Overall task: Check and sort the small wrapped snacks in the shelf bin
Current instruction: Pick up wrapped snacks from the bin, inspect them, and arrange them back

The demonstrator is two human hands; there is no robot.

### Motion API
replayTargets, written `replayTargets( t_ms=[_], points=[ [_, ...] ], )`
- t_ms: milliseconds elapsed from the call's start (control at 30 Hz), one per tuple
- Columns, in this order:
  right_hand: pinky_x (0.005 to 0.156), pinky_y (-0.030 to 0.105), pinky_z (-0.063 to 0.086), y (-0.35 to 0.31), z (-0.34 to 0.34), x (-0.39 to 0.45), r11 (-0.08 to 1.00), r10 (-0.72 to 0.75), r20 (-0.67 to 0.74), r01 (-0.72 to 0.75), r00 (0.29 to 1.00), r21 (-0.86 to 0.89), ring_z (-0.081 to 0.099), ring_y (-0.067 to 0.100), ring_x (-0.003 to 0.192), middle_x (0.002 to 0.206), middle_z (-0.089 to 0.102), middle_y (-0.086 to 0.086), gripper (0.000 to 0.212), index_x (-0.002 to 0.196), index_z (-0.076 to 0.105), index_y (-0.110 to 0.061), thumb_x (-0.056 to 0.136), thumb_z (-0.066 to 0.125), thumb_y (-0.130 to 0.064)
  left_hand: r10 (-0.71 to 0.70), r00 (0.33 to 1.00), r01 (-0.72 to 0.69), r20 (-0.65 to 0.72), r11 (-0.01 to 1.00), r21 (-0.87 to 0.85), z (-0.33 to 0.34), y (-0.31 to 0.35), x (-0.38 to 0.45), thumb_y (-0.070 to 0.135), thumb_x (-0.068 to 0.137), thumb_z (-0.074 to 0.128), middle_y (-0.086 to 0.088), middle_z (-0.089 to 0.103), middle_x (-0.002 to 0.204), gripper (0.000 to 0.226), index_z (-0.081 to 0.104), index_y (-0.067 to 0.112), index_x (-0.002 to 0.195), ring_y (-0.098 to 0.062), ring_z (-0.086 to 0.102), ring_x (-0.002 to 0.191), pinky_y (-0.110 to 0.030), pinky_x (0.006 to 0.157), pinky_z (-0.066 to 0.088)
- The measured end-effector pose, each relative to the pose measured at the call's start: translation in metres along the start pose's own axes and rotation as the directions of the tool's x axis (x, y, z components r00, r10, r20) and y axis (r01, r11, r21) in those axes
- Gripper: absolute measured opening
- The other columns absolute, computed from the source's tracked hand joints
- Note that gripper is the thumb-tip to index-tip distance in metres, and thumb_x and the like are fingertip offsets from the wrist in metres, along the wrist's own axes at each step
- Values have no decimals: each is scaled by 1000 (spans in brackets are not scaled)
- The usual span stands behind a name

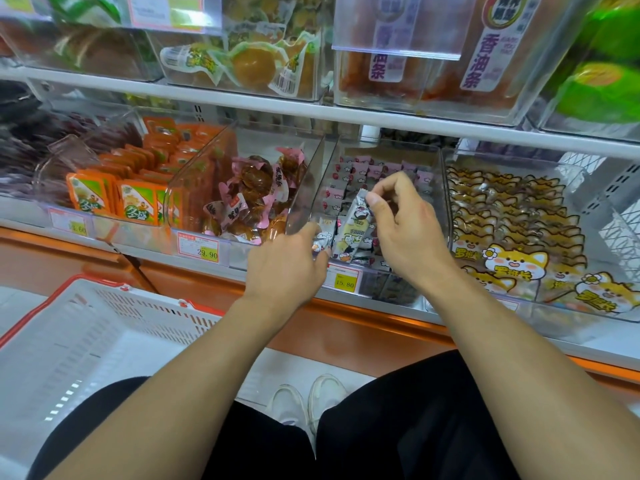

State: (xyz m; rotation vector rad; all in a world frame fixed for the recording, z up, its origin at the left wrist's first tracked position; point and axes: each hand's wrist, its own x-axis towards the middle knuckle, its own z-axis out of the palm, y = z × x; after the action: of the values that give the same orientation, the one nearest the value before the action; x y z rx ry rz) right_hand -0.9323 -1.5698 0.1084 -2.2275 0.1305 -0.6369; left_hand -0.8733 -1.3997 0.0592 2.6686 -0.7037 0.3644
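A clear shelf bin in the middle of the lower shelf holds several small wrapped snacks in white, pink and grey packets. My right hand is over the bin and pinches the top end of one long wrapped snack, which stands tilted upright. My left hand reaches into the bin's front left corner, its fingertips on small packets there; the fingers are partly hidden, so a grip is not clear.
Neighbouring clear bins hold brown pink-wrapped snacks, orange packets and yellow cat-print packs. A white basket with a red rim sits at lower left. An upper shelf overhangs the bins. Price tags line the shelf edge.
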Motion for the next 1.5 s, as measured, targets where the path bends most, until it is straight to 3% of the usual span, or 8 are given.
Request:
replayTargets(
  t_ms=[267, 400, 567, 833, 1033, 1200, 1333, 1500],
  points=[
    [56, 15, 48, 6, -2, 2, 974, 170, -97, -151, 981, 171, 62, -4, 65, 84, 66, -4, 14, 90, 50, -30, 103, 53, -35, -125, 992, 119, -10, 961, -251, -6, 2, -2, 37, 101, 49, 1, 75, 85, 33, 62, 35, 131, -27, 69, 87, -37, 71, 54],
    [70, 36, 64, 3, -4, 3, 719, 498, -35, -390, 867, 575, 75, 10, 69, 91, 71, 2, 13, 101, 55, -13, 103, 56, -27, -185, 972, 226, 145, 558, -799, -18, 7, -6, 54, 97, 57, 1, 72, 71, 29, 71, 28, 94, -18, 69, 63, -27, 54, 53],
    [74, 27, 62, 5, -12, 2, 481, 567, 176, -497, 804, 722, 70, 14, 71, 101, 67, 17, 14, 110, 57, -2, 104, 54, -14, -254, 918, 359, 306, 199, -912, -22, 8, -11, 29, 90, 75, -5, 77, 79, 18, 69, 13, 94, -10, 70, 65, -18, 52, 51],
    [68, 27, 63, 9, -15, 1, 467, 580, 238, -557, 779, 687, 76, 23, 78, 104, 70, 20, 4, 105, 57, -7, 102, 55, -8, -262, 938, 304, 228, 301, -904, -24, -6, -4, 22, 100, 63, 10, 65, 68, 15, 62, 17, 85, -4, 58, 61, -20, 52, 45],
    [67, 12, 50, 14, -26, -3, 839, 290, 232, -363, 929, 405, 69, 1, 95, 100, 74, -18, 15, 108, 64, -29, 94, 68, -32, -183, 967, 234, 177, 361, -903, -36, -13, 1, 13, 103, 55, -25, 68, 96, 11, 53, 6, 94, -22, 75, 82, -23, 67, 58],
    [83, 30, 54, 13, -32, -10, 959, 172, 352, -238, 920, 155, 68, 7, 95, 109, 71, -15, 38, 79, 69, -26, 67, 80, -61, -47, 990, 139, 133, 475, -869, -48, -13, 1, 10, 101, 58, -29, 67, 88, 14, 55, -2, 94, -17, 72, 73, -26, 69, 57],
    [72, 37, 62, 9, -34, -11, 925, 142, 467, -285, 873, 250, 74, 16, 91, 103, 76, -7, 28, 78, 66, -26, 67, 86, -43, 16, 991, 104, 129, 499, -861, -49, -7, -2, 9, 99, 59, -15, 67, 76, 10, 58, 3, 91, -21, 67, 73, -31, 71, 56],
    [67, 30, 59, 6, -19, -15, 806, 100, 530, -381, 842, 453, 69, 22, 76, 92, 73, 7, 37, 110, 55, -13, 82, 79, -4, -56, 978, 208, 200, 326, -922, -41, 6, -2, 36, 88, 72, -9, 74, 92, 31, 65, 11, 104, -21, 71, 79, -36, 73, 61]
  ],
)
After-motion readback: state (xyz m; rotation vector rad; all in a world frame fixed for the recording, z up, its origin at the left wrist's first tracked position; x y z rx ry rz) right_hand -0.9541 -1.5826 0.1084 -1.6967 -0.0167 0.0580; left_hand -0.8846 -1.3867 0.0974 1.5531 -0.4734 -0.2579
